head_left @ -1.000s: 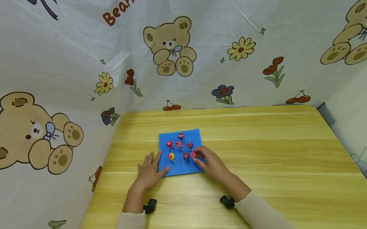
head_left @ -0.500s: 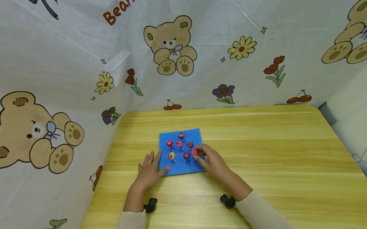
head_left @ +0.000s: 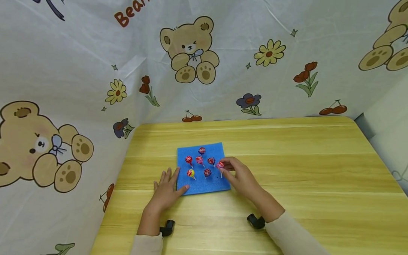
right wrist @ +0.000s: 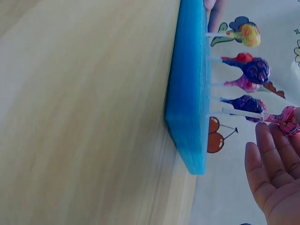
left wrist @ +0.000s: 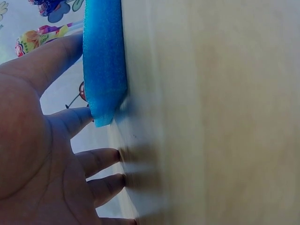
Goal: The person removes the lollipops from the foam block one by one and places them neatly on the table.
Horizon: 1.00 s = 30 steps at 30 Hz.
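Note:
My right hand [head_left: 241,178] pinches a pink-wrapped lollipop [head_left: 220,165] by its head, over the right side of a blue foam block [head_left: 202,187]. In the right wrist view the white stick [right wrist: 241,113] of this lollipop shows in full, its end apart from the foam. My left hand [head_left: 166,190] lies with spread, straight fingers at the block's left edge, thumb on top of the foam. Several lollipops stand upright in the block, among them a yellow one [head_left: 190,173], a red one [head_left: 188,159] and a dark purple one [head_left: 207,172].
The block lies on a wood-grain table [head_left: 292,158]. A white cloth [head_left: 229,78] printed with bears and flowers hangs behind and to the left. Black wrist cameras, such as the one on the right wrist [head_left: 256,221], sit close above the tabletop.
My right hand has drawn the pink lollipop up out of the foam and slightly to the right; a small dark hole shows where it stood. The left hand has stayed put.

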Tool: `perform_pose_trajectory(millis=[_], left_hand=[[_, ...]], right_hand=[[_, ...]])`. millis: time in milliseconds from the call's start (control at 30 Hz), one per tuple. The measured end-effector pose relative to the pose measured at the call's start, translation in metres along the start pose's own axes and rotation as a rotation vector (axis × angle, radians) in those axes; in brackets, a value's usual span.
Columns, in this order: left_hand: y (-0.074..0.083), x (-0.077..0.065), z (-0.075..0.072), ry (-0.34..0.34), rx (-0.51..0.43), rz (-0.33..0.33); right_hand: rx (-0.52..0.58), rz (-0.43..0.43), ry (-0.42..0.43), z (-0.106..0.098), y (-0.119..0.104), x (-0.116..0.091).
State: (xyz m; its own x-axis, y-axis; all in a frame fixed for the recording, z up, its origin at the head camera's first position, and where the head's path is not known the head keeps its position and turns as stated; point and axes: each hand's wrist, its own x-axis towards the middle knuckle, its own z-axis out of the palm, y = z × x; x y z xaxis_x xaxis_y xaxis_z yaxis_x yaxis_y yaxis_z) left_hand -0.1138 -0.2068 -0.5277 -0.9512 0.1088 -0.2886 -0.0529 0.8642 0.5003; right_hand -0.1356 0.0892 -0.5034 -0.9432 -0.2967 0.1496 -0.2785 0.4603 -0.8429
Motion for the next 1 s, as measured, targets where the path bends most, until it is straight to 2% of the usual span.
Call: perform_pose_trajectory(millis=[167,533,1000], left_hand=[[0.0,-0.001,0.0,-0.005,-0.006,0.001],[-0.002,0.001,0.002,-0.002,-0.005,0.003],[-0.002,0.003,0.002,-0.005,0.002,0.0]], right_hand=[[0.015,0.063,0.004,-0.007,0.006,0.002],[-0.004,0.124,0.011,-0.016,0.028,0.009],[-0.022,0.278,-0.041,-0.019,0.042,0.015]])
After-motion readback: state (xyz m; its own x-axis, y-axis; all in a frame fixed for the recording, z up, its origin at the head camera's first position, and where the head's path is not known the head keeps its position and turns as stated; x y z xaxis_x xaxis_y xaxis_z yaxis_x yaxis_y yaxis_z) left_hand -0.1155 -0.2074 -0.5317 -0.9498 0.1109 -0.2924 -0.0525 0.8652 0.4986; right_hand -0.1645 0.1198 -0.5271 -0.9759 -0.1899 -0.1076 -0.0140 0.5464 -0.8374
